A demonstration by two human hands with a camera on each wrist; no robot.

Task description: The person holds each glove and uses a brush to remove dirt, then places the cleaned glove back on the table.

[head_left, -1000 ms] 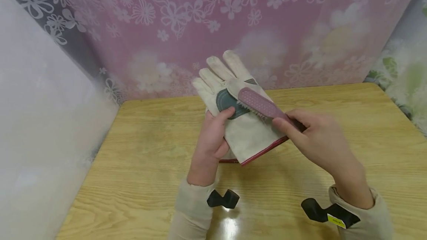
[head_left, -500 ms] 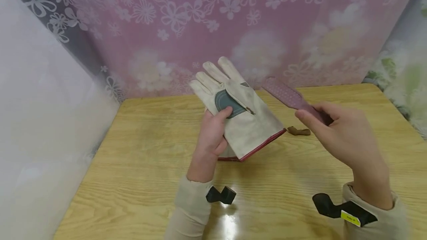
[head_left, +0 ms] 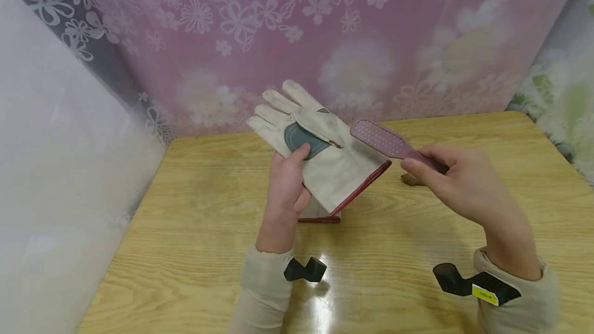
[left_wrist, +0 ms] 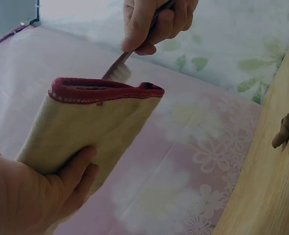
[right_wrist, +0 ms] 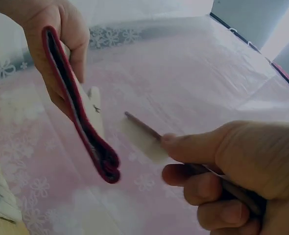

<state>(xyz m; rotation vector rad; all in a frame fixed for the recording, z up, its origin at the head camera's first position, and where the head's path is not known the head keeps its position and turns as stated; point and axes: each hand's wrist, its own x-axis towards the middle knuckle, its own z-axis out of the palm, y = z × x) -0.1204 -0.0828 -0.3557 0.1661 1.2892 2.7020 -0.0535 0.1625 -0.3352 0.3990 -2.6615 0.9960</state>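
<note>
My left hand (head_left: pixel 287 184) holds a cream work glove (head_left: pixel 343 174) raised over the table, thumb on its blue-grey palm patch. Its fingers point up and left. Dark red trim edges the cuff, whose opening shows in the right wrist view (right_wrist: pixel 81 112). My right hand (head_left: pixel 464 184) grips a purple brush (head_left: pixel 380 138) by its handle. The pale bristles (right_wrist: pixel 142 139) face the glove but stand a little apart from it in the right wrist view. A second glove (head_left: pixel 320 216) lies on the table below, mostly hidden by the held one.
A small brown twisted object (left_wrist: pixel 282 131) lies on the wooden table (head_left: pixel 199 251), partly behind my right hand in the head view. A pink flowered curtain (head_left: pixel 278 55) hangs behind the table, with a whitish sheet (head_left: pixel 60 169) at the left.
The brush has come off the glove's thumb area to the right, then swung slightly back left. The held glove has shifted left and tilted further. Both grips stay the same.
</note>
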